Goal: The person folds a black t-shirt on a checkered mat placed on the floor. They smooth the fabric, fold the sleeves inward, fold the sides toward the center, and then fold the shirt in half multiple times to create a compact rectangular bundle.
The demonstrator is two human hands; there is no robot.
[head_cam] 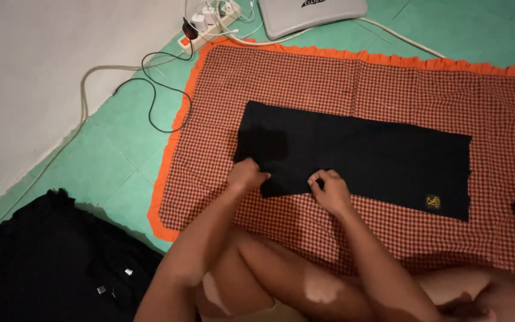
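Both hands pinch the black cloth point(353, 158) at its near edge, left hand point(247, 175) beside right hand point(329, 188); its length runs toward frame right.

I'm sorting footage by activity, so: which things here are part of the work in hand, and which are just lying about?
In hand:
left hand and right hand, pinching the near edge of the black cloth
checked mat under it

Lying about:
power strip
cables
grey laptop
black heap
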